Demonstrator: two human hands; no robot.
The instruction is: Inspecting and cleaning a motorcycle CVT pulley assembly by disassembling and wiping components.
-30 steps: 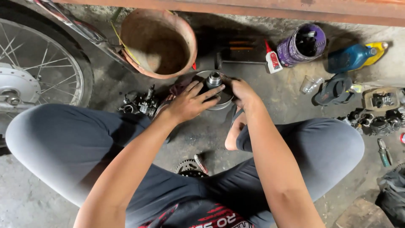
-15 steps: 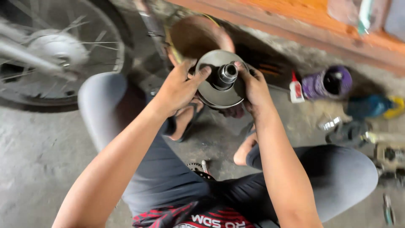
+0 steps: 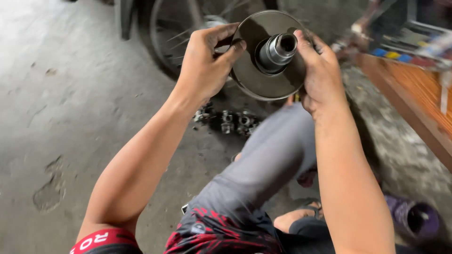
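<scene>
I hold a round grey metal pulley disc (image 3: 263, 70) with a shiny hollow hub (image 3: 278, 49) up in front of me. My left hand (image 3: 205, 66) grips its left rim, thumb across the face. My right hand (image 3: 320, 73) clasps the right rim, with a finger near the hub. The disc's face is tilted toward me. My grey-trousered leg (image 3: 268, 164) stretches out below it.
A spoked wheel (image 3: 188, 33) stands behind the disc. Several small metal engine parts (image 3: 228, 120) lie on the concrete floor (image 3: 70, 117). An orange wooden bench edge (image 3: 414, 99) runs along the right. A purple container (image 3: 416, 218) sits at the lower right.
Both hands have lifted the disc from the floor up toward my face, and my view has swung left, so the tub and bottles have left the picture.
</scene>
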